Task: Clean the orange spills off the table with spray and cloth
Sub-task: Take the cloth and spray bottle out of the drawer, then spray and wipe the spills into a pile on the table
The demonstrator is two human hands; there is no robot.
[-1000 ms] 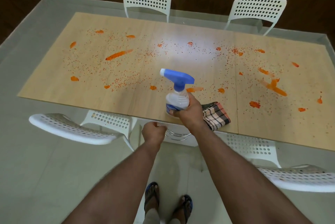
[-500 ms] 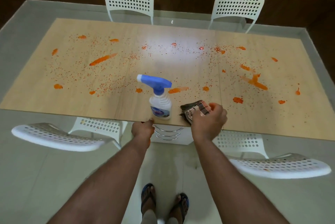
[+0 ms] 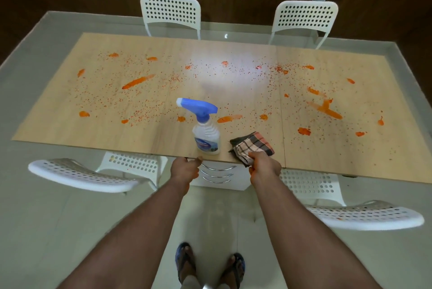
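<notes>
We are looking down on a spray bottle (image 3: 207, 135) standing upright near the lower centre of the frame, close to the near edge of the table (image 3: 70, 125). We are seeing a blue label on its front, but the writing is too small and blurred to read. Its long axis is running vertically, and its blue trigger head is pointing toward the left of the frame.

Just to the right of the bottle, a checked cloth (image 3: 253, 147) is lying crumpled at the table edge. Our right hand (image 3: 265, 166) is pinching the cloth's near corner, with fingers curled over the fabric while the rest is spreading up and away from them. Our left hand (image 3: 184, 169) is curling its fingers onto the table edge directly below the bottle, not touching it.

Orange spills (image 3: 138, 82) and specks are lying scattered across the upper and right parts of the tabletop.
</notes>
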